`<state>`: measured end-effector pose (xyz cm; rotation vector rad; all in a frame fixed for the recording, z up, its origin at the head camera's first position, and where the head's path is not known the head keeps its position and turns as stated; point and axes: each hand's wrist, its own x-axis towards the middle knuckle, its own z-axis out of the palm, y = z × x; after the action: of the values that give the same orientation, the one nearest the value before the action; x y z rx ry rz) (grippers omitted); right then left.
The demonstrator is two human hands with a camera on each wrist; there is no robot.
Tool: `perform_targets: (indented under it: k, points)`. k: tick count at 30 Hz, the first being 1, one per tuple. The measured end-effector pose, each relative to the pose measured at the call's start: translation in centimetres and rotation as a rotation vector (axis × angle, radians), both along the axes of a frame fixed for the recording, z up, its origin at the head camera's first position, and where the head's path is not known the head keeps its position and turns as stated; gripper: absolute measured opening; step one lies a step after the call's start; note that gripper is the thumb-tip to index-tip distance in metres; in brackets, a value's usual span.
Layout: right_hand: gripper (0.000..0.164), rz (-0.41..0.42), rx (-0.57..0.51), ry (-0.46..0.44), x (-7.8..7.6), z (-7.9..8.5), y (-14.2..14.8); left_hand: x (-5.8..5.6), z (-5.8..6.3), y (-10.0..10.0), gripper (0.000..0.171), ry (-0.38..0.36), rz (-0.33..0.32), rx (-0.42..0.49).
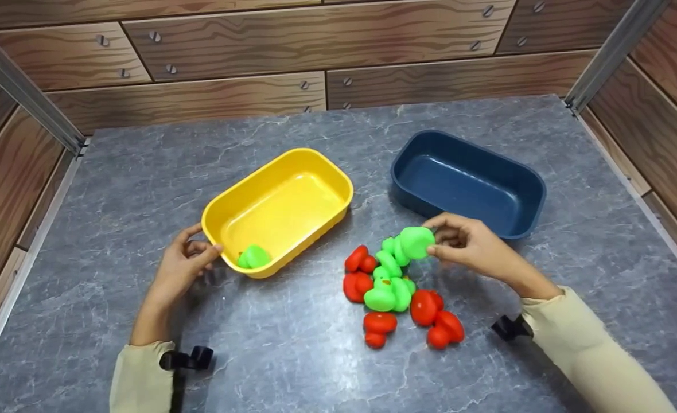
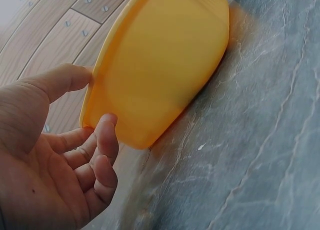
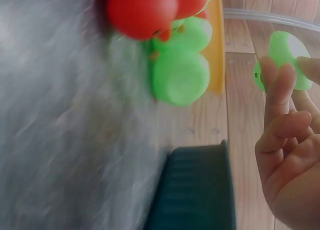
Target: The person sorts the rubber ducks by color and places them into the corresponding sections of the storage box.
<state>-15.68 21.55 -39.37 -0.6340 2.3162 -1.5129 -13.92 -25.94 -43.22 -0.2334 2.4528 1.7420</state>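
My left hand [image 1: 179,268] holds the near-left end of a yellow tub [image 1: 315,235], thumb and index finger at its rim; the other fingers are loosely bent in the left wrist view. One green rubber duck [image 1: 255,257] lies inside that tub's near corner. With thumb and fingers, my right hand [image 1: 469,244] pinches another green rubber duck [image 3: 287,58], raised above the pile. Below it more green ducks [image 1: 380,298] cluster on the tabletop, with several red rubber ducks [image 1: 425,307] around them.
A dark blue tub [image 1: 465,178] stands at the back right, just beyond my right hand, with its inner floor showing. Wood-patterned panels [image 1: 315,46] wall the grey marbled table [image 1: 143,172] at the back and sides.
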Motion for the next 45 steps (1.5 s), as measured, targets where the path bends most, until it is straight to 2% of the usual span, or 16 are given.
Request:
perform_targets:
  k: [6,11,20,28,37,45]
  points:
    - [0.032,0.019,-0.101,0.002,0.0,0.6,-1.5,0.0,-0.1,0.1,0.065,-0.004,0.0,0.0]
    - [0.03,0.016,-0.143,0.001,-0.2,1.2,-2.8,-0.1,-0.1,0.1,0.065,-0.002,0.003,-0.005]
    - [0.028,-0.006,-0.244,-0.055,-0.8,2.9,-5.5,-0.1,0.0,-0.2,0.065,-0.013,0.001,-0.03]
    - [0.024,0.035,-0.338,-0.044,-0.9,4.4,-7.4,-0.2,-0.1,0.0,0.064,-0.006,-0.001,-0.023]
    - [0.03,0.057,-0.311,-0.037,-1.5,5.6,-10.4,0.0,-0.1,-0.1,0.064,-0.004,0.006,-0.017]
    - [0.033,0.002,-0.287,-0.039,-2.5,5.3,-13.3,-0.1,0.0,0.0,0.065,-0.012,0.007,-0.012]
